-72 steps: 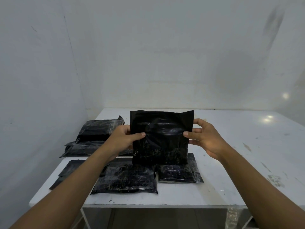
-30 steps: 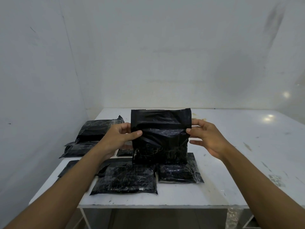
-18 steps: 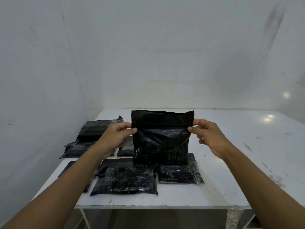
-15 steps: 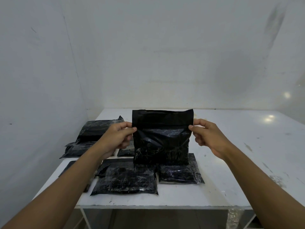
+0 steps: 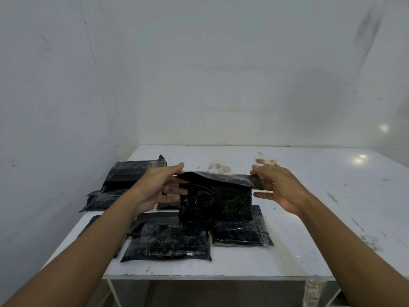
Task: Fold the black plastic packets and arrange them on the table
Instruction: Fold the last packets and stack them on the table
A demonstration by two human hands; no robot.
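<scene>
Both your left hand (image 5: 159, 189) and right hand (image 5: 281, 187) pinched the flap ends of the packet (image 5: 217, 200), so you had to fold evenly.

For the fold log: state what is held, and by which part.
A black packet, by its top flap: left hand holds the left end, right hand the right end.

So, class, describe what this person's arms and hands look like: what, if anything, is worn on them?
Both are bare. The left hand and right hand have no gloves, and no ring, watch or band shows. No sleeve reaches the left forearm or right forearm in view.
</scene>
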